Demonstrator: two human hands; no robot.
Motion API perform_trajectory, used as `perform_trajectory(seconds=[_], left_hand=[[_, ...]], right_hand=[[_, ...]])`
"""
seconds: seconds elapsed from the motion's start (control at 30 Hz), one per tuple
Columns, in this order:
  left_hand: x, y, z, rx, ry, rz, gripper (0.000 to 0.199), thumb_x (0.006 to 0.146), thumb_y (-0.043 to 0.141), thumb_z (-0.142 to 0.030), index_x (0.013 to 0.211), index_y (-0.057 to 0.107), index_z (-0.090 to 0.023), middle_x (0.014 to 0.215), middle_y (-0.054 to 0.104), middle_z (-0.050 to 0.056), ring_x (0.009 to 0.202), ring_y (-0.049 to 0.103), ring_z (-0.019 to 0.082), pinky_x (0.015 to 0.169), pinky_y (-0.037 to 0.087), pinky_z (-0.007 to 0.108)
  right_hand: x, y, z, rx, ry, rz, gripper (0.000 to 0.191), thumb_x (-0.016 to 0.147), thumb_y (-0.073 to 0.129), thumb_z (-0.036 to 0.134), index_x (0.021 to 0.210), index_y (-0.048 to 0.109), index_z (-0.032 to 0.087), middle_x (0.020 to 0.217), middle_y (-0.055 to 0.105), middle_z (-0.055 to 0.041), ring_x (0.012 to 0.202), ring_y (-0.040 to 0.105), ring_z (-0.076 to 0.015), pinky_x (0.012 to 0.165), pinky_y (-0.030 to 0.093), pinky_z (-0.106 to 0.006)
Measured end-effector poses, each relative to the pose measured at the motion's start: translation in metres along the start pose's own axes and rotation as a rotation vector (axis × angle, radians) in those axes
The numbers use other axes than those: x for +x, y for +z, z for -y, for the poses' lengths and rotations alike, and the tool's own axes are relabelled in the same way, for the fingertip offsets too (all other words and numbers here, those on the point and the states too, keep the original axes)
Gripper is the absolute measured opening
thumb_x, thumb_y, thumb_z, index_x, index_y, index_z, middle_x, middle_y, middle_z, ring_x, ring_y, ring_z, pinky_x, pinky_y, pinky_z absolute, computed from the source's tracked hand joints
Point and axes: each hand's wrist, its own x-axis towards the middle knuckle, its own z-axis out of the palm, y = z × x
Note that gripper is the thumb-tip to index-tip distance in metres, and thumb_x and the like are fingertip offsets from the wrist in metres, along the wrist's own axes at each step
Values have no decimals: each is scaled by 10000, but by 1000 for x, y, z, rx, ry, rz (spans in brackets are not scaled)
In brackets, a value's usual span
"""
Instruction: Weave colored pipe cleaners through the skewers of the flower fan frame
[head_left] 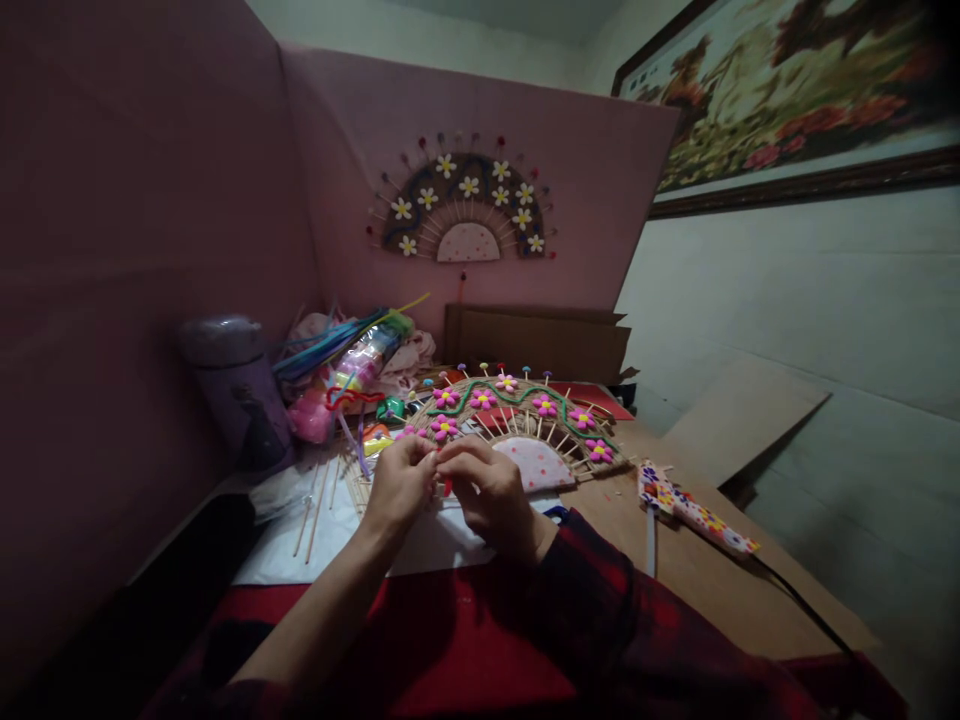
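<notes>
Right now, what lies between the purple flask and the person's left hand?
Between the purple flask and left hand, the head view shows clear plastic, thin wooden sticks on a white sheet, and a purple strip.

Counts, clock on view centre: 2 fans: 1 wall fan (471, 172) at 12, 10 white flowers (469, 187); 1 counter fan (496, 391) just off centre toward 5, 8 pink flowers (545, 405) visible. 1 tumbler (241, 400) at 9, 1 glue gun (701, 515) at 4, 1 framed picture (810, 95) at 2, 2 hands (397, 487) near 7.
</notes>
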Motion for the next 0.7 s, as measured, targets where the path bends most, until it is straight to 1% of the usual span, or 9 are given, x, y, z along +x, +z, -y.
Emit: perform_trajectory(seconds=[0.1, 0.23, 0.37, 0.43, 0.5, 0.53, 0.6, 0.63, 0.7], left_hand=[[-1, 1, -3, -184, -116, 60, 203, 521, 708, -190, 564, 514, -150, 433, 473, -50, 334, 380, 60, 370, 257, 184], [-2, -1, -8, -339, -138, 155, 254, 500, 754, -189, 570, 517, -131, 490, 497, -39, 400, 440, 52, 407, 327, 175], [0, -4, -9, -349, -180, 212, 287, 491, 782, -224, 606, 536, -132, 514, 529, -30, 414, 464, 61, 412, 348, 180], [1, -6, -9, -304, -154, 213, 289, 493, 782, -225, 620, 539, -135, 515, 541, -27, 407, 474, 68, 410, 351, 187], [1, -6, -10, -248, -101, 178, 277, 523, 767, -252, 617, 532, -139, 484, 530, -32, 377, 463, 71, 394, 342, 193], [1, -6, -10, -223, -75, 151, 272, 543, 756, -271, 617, 529, -141, 465, 519, -36, 361, 457, 73, 381, 331, 194], [1, -5, -10, -187, -29, 108, 270, 573, 737, -305, 623, 526, -145, 448, 508, -43, 341, 448, 75, 358, 315, 192], [1, -4, -9, -173, -8, 94, 269, 579, 733, -311, 630, 528, -145, 449, 509, -45, 338, 446, 76, 351, 312, 191], [0, -3, -8, -142, 32, 79, 262, 586, 731, -308, 647, 537, -143, 471, 526, -42, 349, 453, 75, 351, 321, 190]], right_hand=[[-2, 3, -1, -33, -11, -46, 153, 796, 509, 89, 808, 616, 198, 816, 518, -42, 768, 527, -145, 651, 469, -271], [-3, 3, -10, -79, 13, -61, 150, 813, 509, 118, 800, 631, 203, 760, 492, -29, 718, 508, -140, 614, 456, -264], [-3, -2, -18, -159, -19, -14, 168, 822, 495, 114, 786, 631, 205, 787, 550, -41, 733, 525, -140, 636, 456, -268], [-2, -5, -19, -174, -35, 30, 192, 814, 481, 89, 791, 635, 202, 818, 573, -50, 767, 539, -145, 670, 461, -278], [0, -7, -17, -133, -8, 62, 218, 789, 474, 60, 828, 639, 196, 880, 585, -62, 837, 551, -158, 719, 465, -296], [1, -8, -15, -93, 31, 51, 230, 777, 472, 52, 855, 637, 192, 912, 588, -67, 875, 554, -166, 749, 464, -308], [5, -8, -11, 16, 173, -30, 215, 781, 477, 71, 891, 624, 183, 923, 599, -67, 892, 563, -170, 776, 462, -320], [6, -7, -8, 89, 269, -77, 174, 794, 489, 104, 890, 613, 178, 891, 607, -60, 859, 574, -165, 760, 467, -316], [8, -3, -5, 281, 468, -127, 72, 808, 533, 203, 851, 582, 172, 781, 611, -30, 719, 584, -142, 659, 478, -282]])
